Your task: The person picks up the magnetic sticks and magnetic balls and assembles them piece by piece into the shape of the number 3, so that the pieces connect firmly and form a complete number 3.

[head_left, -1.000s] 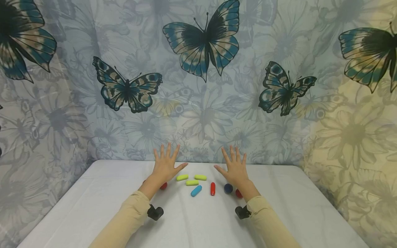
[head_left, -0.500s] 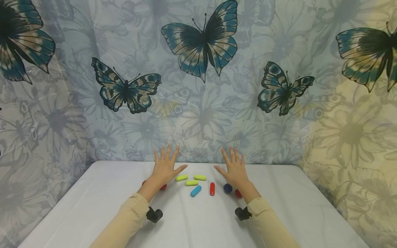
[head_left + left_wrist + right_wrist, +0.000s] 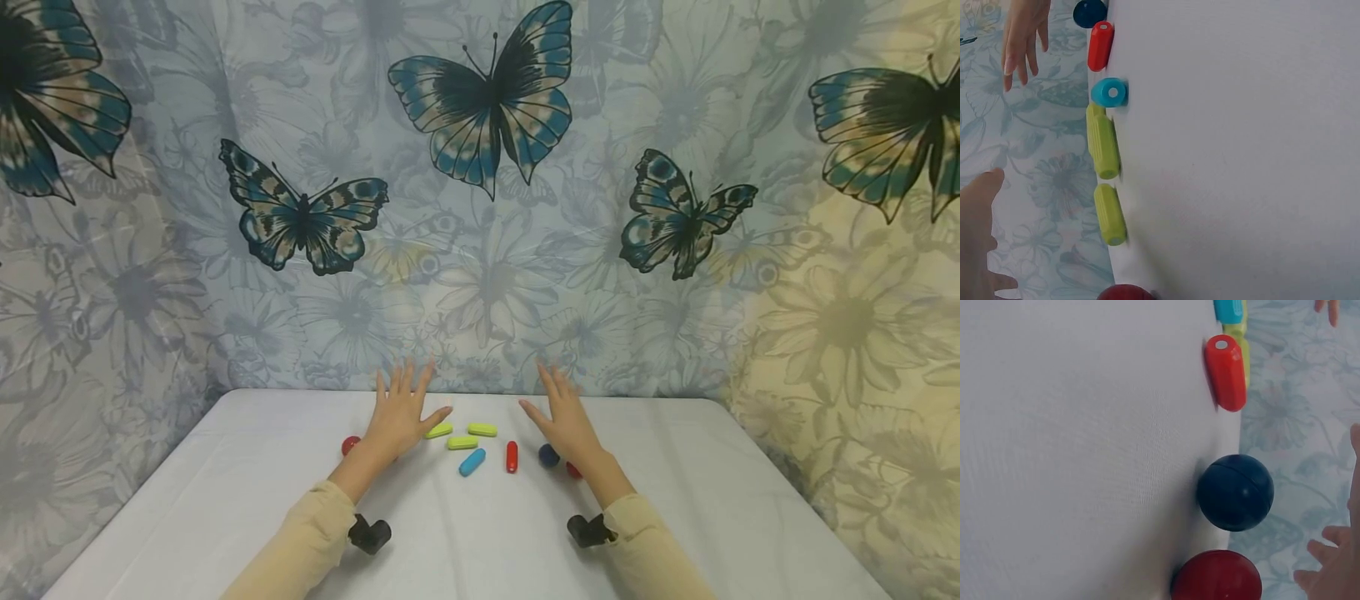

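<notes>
My left hand (image 3: pixel 399 417) hovers over the far left part of the white table with its fingers spread, holding nothing. Opposite it, my right hand (image 3: pixel 568 421) is also raised with straight fingers. Between the hands lie three lime-green capsule-shaped pieces (image 3: pixel 462 443), a blue one (image 3: pixel 472 462) and a red one (image 3: pixel 512 457). A dark blue ball (image 3: pixel 1235 492) and a red ball (image 3: pixel 1216 578) sit below my right hand. Beside my left forearm is another red ball (image 3: pixel 350 446); one more behind that wrist is mostly hidden, its red top showing in the left wrist view (image 3: pixel 1125 292).
The white-covered table (image 3: pixel 465 533) reaches back to a hanging cloth (image 3: pixel 495 317) printed with butterflies and flowers. Similar cloth borders both sides. A black wrist camera (image 3: pixel 369 533) is worn on the left wrist, and another black camera (image 3: pixel 588 531) on the right.
Both hands have dipped slightly and their fingers tilt more. The right hand's fingers are closer together. More of the leftmost red ball shows beside my left forearm. The pieces lie as before.
</notes>
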Action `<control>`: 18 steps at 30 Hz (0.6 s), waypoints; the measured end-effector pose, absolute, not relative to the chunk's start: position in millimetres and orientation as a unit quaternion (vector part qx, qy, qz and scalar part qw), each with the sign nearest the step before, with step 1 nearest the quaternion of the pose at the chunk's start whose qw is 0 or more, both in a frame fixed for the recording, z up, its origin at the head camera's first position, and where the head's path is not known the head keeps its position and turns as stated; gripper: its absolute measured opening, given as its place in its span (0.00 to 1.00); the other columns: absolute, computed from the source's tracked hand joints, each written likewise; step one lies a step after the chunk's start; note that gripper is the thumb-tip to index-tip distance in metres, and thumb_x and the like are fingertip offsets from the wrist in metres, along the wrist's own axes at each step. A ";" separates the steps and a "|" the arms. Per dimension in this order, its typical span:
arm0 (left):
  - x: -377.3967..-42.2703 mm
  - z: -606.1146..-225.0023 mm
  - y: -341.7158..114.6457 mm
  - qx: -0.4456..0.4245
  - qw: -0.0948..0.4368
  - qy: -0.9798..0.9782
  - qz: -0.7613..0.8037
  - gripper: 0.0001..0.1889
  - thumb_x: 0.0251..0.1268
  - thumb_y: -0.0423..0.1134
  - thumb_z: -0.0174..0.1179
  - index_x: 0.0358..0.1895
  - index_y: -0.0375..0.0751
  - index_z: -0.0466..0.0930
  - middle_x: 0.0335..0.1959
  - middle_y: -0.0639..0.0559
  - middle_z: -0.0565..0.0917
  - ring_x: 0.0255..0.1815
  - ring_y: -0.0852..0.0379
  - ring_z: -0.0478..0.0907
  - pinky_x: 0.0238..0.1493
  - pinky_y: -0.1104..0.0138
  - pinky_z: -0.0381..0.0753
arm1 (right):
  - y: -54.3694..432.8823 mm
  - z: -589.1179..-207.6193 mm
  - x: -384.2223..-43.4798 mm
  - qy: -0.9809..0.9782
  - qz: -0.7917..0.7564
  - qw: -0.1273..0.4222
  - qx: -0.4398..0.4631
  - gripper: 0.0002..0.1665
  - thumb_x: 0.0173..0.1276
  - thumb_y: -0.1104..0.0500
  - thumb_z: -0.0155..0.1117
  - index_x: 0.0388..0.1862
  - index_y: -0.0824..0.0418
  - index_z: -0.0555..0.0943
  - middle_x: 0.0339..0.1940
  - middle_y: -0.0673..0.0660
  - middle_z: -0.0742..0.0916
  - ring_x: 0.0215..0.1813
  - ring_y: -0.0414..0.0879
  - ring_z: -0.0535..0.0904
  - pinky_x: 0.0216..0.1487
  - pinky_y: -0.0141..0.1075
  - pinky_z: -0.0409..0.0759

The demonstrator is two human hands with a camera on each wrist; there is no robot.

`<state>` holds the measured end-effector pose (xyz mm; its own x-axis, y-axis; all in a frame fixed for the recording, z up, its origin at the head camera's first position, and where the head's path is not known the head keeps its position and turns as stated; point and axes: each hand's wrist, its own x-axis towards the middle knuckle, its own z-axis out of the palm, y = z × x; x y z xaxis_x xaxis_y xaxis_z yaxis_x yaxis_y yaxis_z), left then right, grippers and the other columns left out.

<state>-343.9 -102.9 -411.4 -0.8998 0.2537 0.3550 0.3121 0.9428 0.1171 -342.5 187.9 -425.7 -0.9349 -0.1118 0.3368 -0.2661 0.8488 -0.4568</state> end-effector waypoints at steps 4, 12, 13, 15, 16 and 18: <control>-340.8 -414.7 -102.6 -0.153 0.161 -0.968 -0.116 0.45 0.66 0.69 0.48 0.78 0.48 0.49 0.77 0.34 0.56 0.77 0.33 0.53 0.74 0.34 0.45 | 187.5 -426.2 -338.0 -0.940 0.305 0.124 0.087 0.49 0.71 0.30 0.46 0.81 0.49 0.44 0.82 0.61 0.51 0.80 0.64 0.49 0.75 0.64 0.53; -336.6 -423.3 -99.9 -0.171 0.149 -0.960 -0.163 0.44 0.67 0.66 0.51 0.78 0.45 0.48 0.74 0.33 0.60 0.75 0.33 0.57 0.72 0.34 0.51 | 186.6 -427.5 -329.8 -0.916 0.377 0.109 0.085 0.48 0.73 0.34 0.49 0.81 0.51 0.44 0.82 0.60 0.53 0.81 0.61 0.49 0.77 0.59 0.51; -335.9 -424.2 -99.3 -0.173 0.150 -0.959 -0.169 0.44 0.67 0.65 0.51 0.78 0.44 0.49 0.74 0.32 0.61 0.74 0.33 0.58 0.72 0.34 0.52 | 186.5 -428.2 -329.2 -0.911 0.388 0.109 0.086 0.48 0.73 0.35 0.50 0.81 0.51 0.44 0.82 0.60 0.54 0.80 0.61 0.50 0.77 0.59 0.52; -334.0 -425.5 -98.2 -0.175 0.152 -0.956 -0.182 0.44 0.67 0.64 0.53 0.77 0.43 0.51 0.72 0.31 0.62 0.74 0.33 0.59 0.71 0.34 0.52 | 186.4 -429.8 -327.9 -0.901 0.412 0.106 0.082 0.47 0.73 0.38 0.53 0.81 0.51 0.45 0.81 0.59 0.55 0.80 0.61 0.53 0.76 0.60 0.54; -333.2 -425.8 -97.7 -0.174 0.150 -0.955 -0.186 0.43 0.67 0.63 0.53 0.77 0.43 0.51 0.72 0.31 0.63 0.74 0.33 0.59 0.72 0.34 0.52 | 186.4 -430.4 -327.2 -0.898 0.421 0.103 0.081 0.47 0.73 0.39 0.54 0.81 0.51 0.45 0.81 0.59 0.55 0.79 0.62 0.54 0.75 0.60 0.55; -331.8 -426.5 -96.9 -0.168 0.143 -0.957 -0.189 0.43 0.67 0.64 0.52 0.78 0.44 0.50 0.73 0.32 0.63 0.74 0.33 0.59 0.72 0.35 0.52 | 186.6 -431.7 -325.9 -0.892 0.435 0.099 0.077 0.48 0.72 0.40 0.56 0.81 0.51 0.46 0.81 0.60 0.57 0.78 0.63 0.57 0.74 0.61 0.58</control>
<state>-331.8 -96.9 -426.5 -0.9026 0.2684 0.3367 0.3764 0.8715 0.3143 -325.9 186.6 -431.7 -0.9683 -0.0511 0.2443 -0.2239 0.6105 -0.7597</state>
